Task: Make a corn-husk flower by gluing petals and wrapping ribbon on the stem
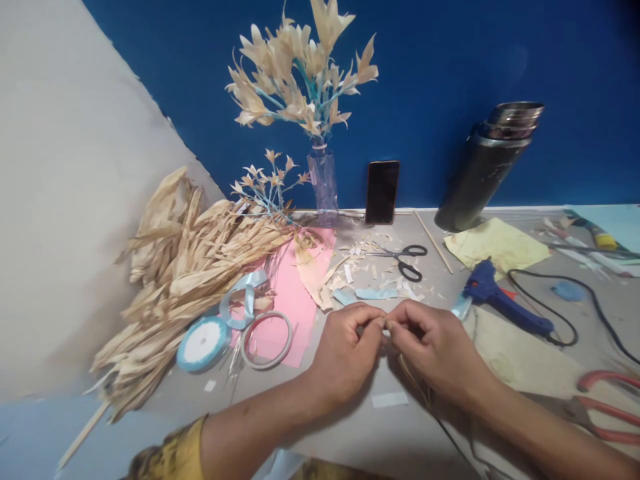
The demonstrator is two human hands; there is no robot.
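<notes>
My left hand point(347, 350) and my right hand point(433, 343) meet at the middle of the table, fingertips pinched together on a small pale piece point(385, 325) that is too small to name. A thin stick or wire point(415, 383) runs down from under my right hand. Just beyond my fingers lie light blue ribbon strips point(373, 294) and scraps of dried husk point(360, 257). A white strip point(390, 399) lies on the table below my hands.
A heap of dried corn husks point(185, 267) fills the left. Nearby are a blue ribbon spool point(203, 343), a tape ring point(267, 340), pink paper point(290, 300), scissors point(405, 260), a blue glue gun point(500, 300), a vase of husk flowers point(323, 180), a phone point(383, 192), a steel flask point(487, 167) and red-handled pliers point(607, 407).
</notes>
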